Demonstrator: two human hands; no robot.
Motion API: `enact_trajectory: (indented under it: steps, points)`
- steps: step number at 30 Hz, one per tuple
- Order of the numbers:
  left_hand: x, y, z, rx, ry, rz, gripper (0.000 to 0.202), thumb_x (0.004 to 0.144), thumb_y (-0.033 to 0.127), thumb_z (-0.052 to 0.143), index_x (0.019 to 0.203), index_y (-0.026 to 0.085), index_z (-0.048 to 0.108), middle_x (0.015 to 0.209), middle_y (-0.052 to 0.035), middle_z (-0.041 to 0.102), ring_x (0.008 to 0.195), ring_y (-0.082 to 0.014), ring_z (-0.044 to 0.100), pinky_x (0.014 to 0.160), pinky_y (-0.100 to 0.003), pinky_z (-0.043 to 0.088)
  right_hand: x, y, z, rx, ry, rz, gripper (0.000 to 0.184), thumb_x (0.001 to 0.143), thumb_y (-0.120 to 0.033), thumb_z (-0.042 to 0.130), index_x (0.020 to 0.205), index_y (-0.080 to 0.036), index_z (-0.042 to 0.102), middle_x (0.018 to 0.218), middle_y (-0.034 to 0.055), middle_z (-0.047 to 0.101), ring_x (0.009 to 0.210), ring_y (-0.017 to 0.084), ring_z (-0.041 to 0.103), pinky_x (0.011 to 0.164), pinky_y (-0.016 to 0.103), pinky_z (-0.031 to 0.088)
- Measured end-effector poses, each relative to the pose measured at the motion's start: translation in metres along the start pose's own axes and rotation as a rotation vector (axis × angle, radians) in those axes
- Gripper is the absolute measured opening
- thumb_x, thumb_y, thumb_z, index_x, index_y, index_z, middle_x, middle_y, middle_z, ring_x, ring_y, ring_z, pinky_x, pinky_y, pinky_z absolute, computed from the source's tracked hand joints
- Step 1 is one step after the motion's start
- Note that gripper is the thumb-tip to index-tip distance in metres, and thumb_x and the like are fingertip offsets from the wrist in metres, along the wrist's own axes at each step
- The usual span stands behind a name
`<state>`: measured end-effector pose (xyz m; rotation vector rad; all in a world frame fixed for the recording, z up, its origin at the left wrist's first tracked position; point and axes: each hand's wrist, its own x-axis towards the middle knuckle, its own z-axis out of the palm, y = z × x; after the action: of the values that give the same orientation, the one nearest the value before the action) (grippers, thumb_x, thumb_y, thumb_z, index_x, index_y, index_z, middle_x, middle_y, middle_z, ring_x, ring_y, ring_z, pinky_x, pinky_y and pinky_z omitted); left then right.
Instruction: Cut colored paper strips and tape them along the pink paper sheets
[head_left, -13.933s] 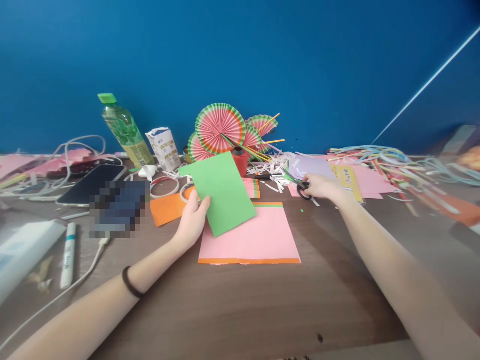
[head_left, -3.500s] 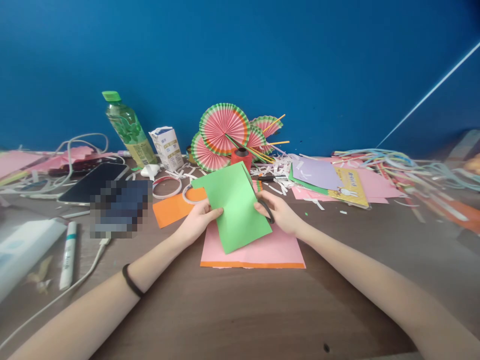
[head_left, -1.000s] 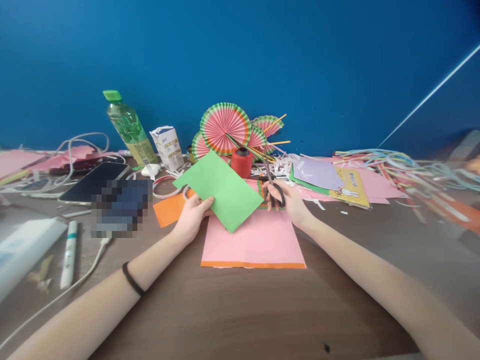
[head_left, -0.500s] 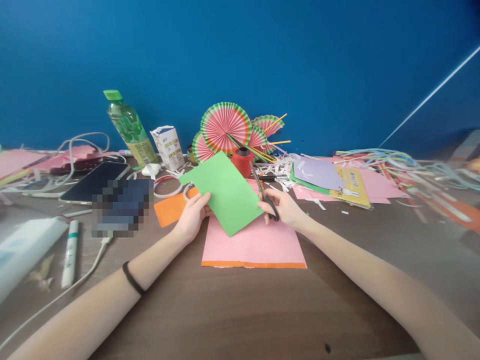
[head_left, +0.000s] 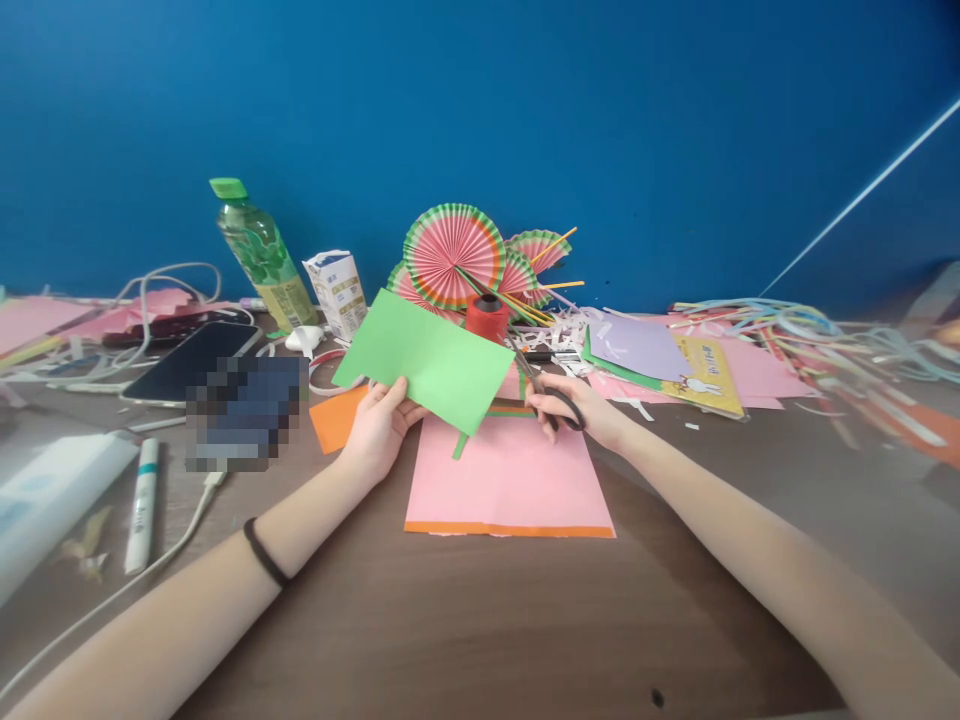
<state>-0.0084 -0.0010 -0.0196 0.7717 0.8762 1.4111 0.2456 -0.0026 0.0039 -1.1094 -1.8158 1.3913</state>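
My left hand pinches the near edge of a green sheet of paper, thumb on top, and holds it tilted above the table. In my right hand is a pair of scissors with black handles, blades pointing up and away, just right of the sheet and apart from it. Below the green sheet lies a pink sheet of paper with an orange strip along its near edge. A narrow green strip shows below the green sheet's lower edge; whether it is attached I cannot tell.
Pink-and-green folded paper fans and a red spool stand behind. A green bottle, a carton, a tablet and a marker are on the left. Purple paper and paper scraps lie on the right.
The green sheet has turned and shifted up and left with my left hand. The scissors have moved slightly right, away from the sheet. A green strip now shows below it.
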Motion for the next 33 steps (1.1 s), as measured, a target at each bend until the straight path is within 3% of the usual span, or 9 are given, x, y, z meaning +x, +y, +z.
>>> enact_trajectory:
  steps: [3,6,14,33]
  points:
    - [0.0,0.003,0.003,-0.069,0.067,-0.007,0.004,0.081,0.015,0.05,0.08,0.015,0.054,0.086,-0.0044,0.067,0.076,-0.0133,0.065,0.071,-0.028,0.053,-0.002,-0.003,-0.006,-0.025,-0.084,0.03,0.025,0.079,-0.04,0.054,0.08,-0.016,0.047,0.055,-0.0056,0.049,0.042,0.008,0.053,0.041,0.02,0.027]
    - [0.0,0.004,0.004,-0.109,0.109,-0.011,0.011,0.084,0.013,0.045,0.075,0.015,0.052,0.084,-0.0033,0.067,0.076,-0.012,0.065,0.072,-0.027,0.053,-0.006,-0.008,-0.011,-0.07,-0.217,0.072,0.025,0.079,-0.039,0.054,0.08,-0.016,0.047,0.059,-0.0048,0.049,0.044,0.007,0.052,0.043,0.019,0.029]
    - [0.003,0.002,0.0,-0.113,0.105,0.004,0.011,0.085,0.014,0.044,0.077,0.016,0.052,0.09,-0.0042,0.067,0.081,-0.012,0.064,0.077,-0.028,0.052,-0.011,-0.013,-0.018,-0.188,-0.493,0.177,0.027,0.076,-0.042,0.058,0.079,-0.016,0.049,0.064,-0.004,0.046,0.051,0.007,0.05,0.047,0.018,0.038]
    - [-0.003,0.002,0.004,-0.007,0.005,0.009,0.003,0.079,0.018,0.054,0.082,0.017,0.052,0.089,-0.0037,0.067,0.079,-0.0132,0.064,0.078,-0.031,0.05,-0.01,-0.015,0.001,-0.133,-0.502,0.178,0.028,0.074,-0.042,0.059,0.078,-0.016,0.051,0.061,-0.0043,0.047,0.044,0.006,0.05,0.044,0.019,0.039]
